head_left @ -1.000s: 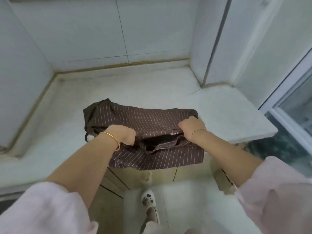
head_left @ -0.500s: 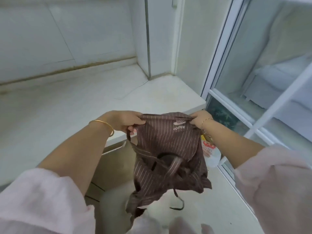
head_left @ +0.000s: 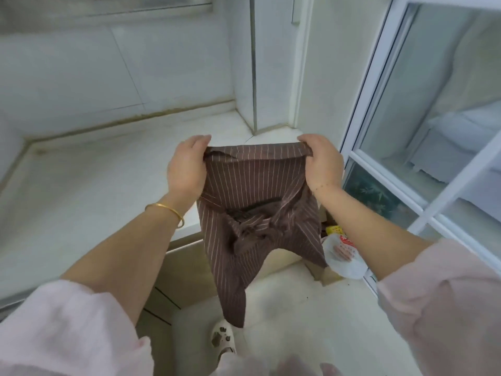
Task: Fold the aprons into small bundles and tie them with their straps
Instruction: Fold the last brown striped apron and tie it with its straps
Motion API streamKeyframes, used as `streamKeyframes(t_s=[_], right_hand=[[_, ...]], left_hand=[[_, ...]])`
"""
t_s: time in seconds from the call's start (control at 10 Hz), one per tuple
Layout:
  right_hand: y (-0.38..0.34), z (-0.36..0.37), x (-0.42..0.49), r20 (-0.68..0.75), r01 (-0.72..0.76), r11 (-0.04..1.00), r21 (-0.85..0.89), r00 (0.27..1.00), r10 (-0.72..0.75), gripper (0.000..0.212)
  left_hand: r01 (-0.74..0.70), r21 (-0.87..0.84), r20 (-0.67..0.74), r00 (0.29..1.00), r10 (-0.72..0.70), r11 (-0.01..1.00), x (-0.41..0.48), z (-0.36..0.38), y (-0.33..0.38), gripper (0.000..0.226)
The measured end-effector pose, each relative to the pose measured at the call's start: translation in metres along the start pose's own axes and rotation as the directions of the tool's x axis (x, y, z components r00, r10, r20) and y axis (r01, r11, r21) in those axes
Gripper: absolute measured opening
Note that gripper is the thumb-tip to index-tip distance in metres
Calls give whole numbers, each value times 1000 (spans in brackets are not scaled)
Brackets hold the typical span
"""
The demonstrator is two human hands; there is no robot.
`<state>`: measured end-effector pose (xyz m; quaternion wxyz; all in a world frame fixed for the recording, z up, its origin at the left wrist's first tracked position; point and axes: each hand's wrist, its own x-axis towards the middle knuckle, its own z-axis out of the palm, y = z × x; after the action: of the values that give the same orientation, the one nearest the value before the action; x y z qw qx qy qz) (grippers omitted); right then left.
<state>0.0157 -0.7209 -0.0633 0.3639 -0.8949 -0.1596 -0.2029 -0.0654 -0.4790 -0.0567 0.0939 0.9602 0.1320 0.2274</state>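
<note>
**I hold the apron up by its top edge**

Head camera: my left hand (head_left: 187,169) and my right hand (head_left: 322,166) each grip one top corner of the brown striped apron (head_left: 254,185), fingers curled over the edge. It hangs in the air before the white counter (head_left: 95,185), and its lower part is crumpled. A plastic bag (head_left: 344,256) lies near.
</note>
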Motion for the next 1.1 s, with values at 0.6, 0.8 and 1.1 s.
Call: streamKeyframes(t_s=[0.6, 0.8, 1.1], right_hand=[[-25, 42, -1, 54, -214, 940, 265, 977, 207, 45], [8, 73, -48, 845, 176, 835, -521, 246, 475, 34], [-25, 71, 19, 382, -316, 936, 152, 892, 240, 33]], left_hand=[[67, 25, -85, 994, -65, 997, -23, -9, -27, 56], [-95, 336, 895, 343, -286, 937, -55, 2, -47, 19], [263, 53, 151, 951, -268, 963, -9, -15, -56, 38]])
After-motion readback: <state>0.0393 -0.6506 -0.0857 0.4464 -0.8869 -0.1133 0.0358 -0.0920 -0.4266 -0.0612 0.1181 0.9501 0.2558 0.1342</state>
